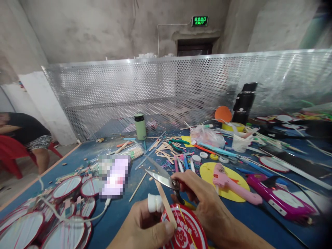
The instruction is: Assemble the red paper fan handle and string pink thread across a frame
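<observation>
Red round tin, patterned lid, is nearest, at the bottom of the view. Left hand pinches a flat wooden stick between thumb and fingers, lower end over the lid. White cap-like piece sits at its index finger. Right hand closed round the handles of the scissors; blades spread, at the upper end of the stick. Can't tell if blade and stick touch.

Left on the blue table: red-rimmed round frames in a heap, white cable, pixelated pale panel. Right: pink glue gun lying across a yellow oval, magenta device beside it.

Mid table: loose wooden sticks, white caps, green-handled pliers, clear plastic bag, white cup. Green bottle and black flask upright toward the far edge.

Beyond: perforated metal panel. Person on a red chair at far left. Lit EXIT sign on the concrete wall, above a dark doorway.
</observation>
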`<action>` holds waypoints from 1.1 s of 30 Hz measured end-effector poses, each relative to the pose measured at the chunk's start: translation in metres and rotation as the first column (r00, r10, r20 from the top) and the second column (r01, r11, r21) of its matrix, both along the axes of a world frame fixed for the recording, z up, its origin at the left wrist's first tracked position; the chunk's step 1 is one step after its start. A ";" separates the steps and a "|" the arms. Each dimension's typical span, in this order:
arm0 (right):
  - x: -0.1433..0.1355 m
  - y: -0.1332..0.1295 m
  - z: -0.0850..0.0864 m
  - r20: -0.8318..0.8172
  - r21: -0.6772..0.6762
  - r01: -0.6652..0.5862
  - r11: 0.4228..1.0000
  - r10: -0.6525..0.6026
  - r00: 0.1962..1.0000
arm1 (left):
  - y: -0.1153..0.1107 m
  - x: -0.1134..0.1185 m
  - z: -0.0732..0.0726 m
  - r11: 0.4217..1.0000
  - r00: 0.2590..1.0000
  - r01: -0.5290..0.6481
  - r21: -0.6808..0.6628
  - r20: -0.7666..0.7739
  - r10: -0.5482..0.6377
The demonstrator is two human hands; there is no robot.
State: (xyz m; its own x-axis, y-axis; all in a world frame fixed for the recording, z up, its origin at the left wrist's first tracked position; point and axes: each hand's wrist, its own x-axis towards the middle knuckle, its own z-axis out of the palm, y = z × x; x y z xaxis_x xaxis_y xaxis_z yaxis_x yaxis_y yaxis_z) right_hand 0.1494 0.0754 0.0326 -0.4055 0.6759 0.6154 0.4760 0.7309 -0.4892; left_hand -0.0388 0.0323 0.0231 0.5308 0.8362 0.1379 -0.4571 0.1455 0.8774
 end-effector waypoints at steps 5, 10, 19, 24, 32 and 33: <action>0.001 0.003 -0.004 -0.013 0.083 -0.009 0.997 0.010 1.000 | 0.000 -0.001 0.002 1.000 0.999 -0.013 -0.007 -0.047 0.012; 0.002 0.001 -0.001 -0.022 0.076 0.013 0.997 -0.011 1.000 | -0.001 -0.001 0.003 1.000 1.000 0.006 -0.006 -0.014 -0.006; 0.001 0.000 0.004 0.005 0.070 -0.007 0.997 0.007 1.000 | 0.000 0.001 0.000 1.000 1.000 0.023 0.017 -0.015 -0.023; 0.001 0.001 0.001 0.012 0.089 0.000 0.996 -0.001 1.000 | 0.001 0.000 0.001 1.000 0.999 0.029 0.013 -0.039 -0.028; 0.001 0.002 0.003 0.021 0.067 0.000 0.998 -0.002 1.000 | -0.001 0.001 0.001 1.000 1.000 0.015 -0.017 -0.011 -0.015; 0.001 0.001 0.003 0.021 0.063 0.004 0.998 -0.005 1.000 | -0.002 0.001 0.000 1.000 1.000 0.016 -0.027 -0.001 -0.016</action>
